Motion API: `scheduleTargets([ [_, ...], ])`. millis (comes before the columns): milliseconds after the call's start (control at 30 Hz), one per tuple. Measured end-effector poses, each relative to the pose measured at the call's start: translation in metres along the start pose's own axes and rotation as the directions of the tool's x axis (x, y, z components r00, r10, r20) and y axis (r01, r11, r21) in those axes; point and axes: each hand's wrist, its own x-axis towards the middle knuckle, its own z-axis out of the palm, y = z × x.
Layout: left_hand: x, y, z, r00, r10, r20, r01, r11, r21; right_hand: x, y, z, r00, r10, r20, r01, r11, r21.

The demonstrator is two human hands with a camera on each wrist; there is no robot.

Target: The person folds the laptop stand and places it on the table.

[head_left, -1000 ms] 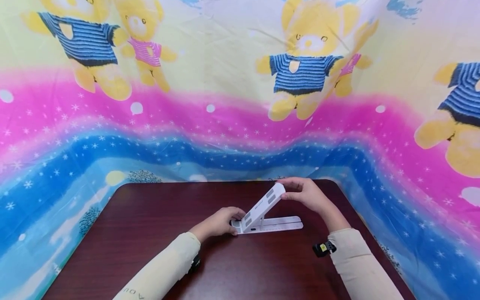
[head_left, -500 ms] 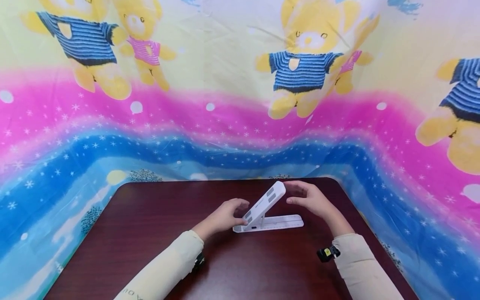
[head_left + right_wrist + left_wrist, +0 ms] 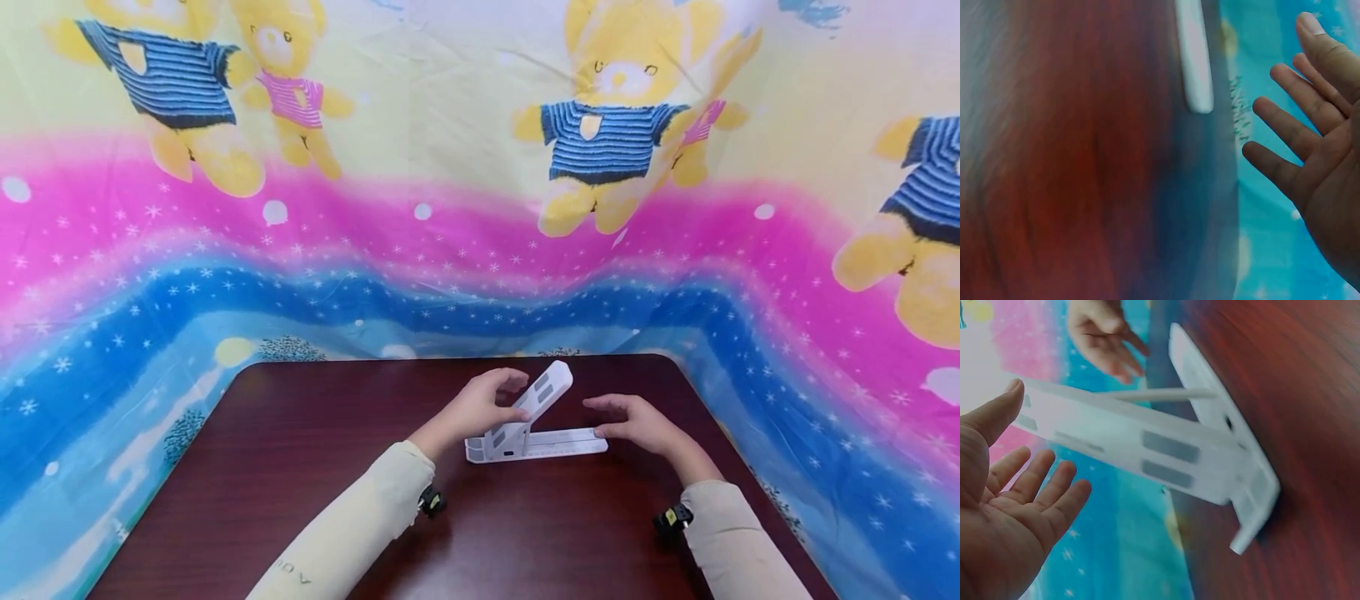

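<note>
A white folding laptop stand (image 3: 553, 388) with grey pads rests on the table, its upper arm slanting up to the right over a flat base. A thin strut (image 3: 1160, 395) props that arm in the left wrist view. My left hand (image 3: 474, 407) is spread beside the raised arm, thumb and fingers apart, gripping nothing. Close to the base's right end, my right hand (image 3: 647, 425) has extended fingers and an empty palm. In the right wrist view, only a white end of the stand (image 3: 1197, 75) shows, apart from the right hand (image 3: 1329, 169).
The dark red wooden table (image 3: 300, 467) has rounded far corners. A cloth printed with teddy bears (image 3: 420, 275) hangs behind and around it. Black wrist cameras (image 3: 672, 520) sit at both cream sleeves.
The right hand has let go of the raised arm's top and lowered toward the base's right end. The left hand has left the hinge end and moved up along the arm.
</note>
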Motion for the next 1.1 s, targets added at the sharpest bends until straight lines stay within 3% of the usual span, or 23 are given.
scheduleTargets([
  [333, 0.020, 0.030, 0.007, 0.999, 0.010, -0.030, -0.013, 0.994, -0.106, -0.006, 0.017, 0.006, 0.994, 0.060, 0.087, -0.051, 0.993, -0.102],
  [700, 0.030, 0.039, 0.013, 0.998, 0.040, -0.058, -0.039, 0.999, 0.005, -0.004, 0.027, 0.005, 0.985, 0.098, 0.139, -0.079, 0.988, -0.135],
  [867, 0.031, 0.043, 0.018, 0.994, 0.035, -0.102, -0.029, 0.998, 0.059, -0.001, 0.029, 0.007, 0.985, 0.100, 0.142, -0.075, 0.982, -0.171],
  [1100, 0.032, 0.042, 0.022, 0.993, 0.035, -0.116, -0.025, 0.996, 0.087, -0.002, 0.027, 0.011, 0.982, 0.136, 0.131, -0.106, 0.970, -0.218],
])
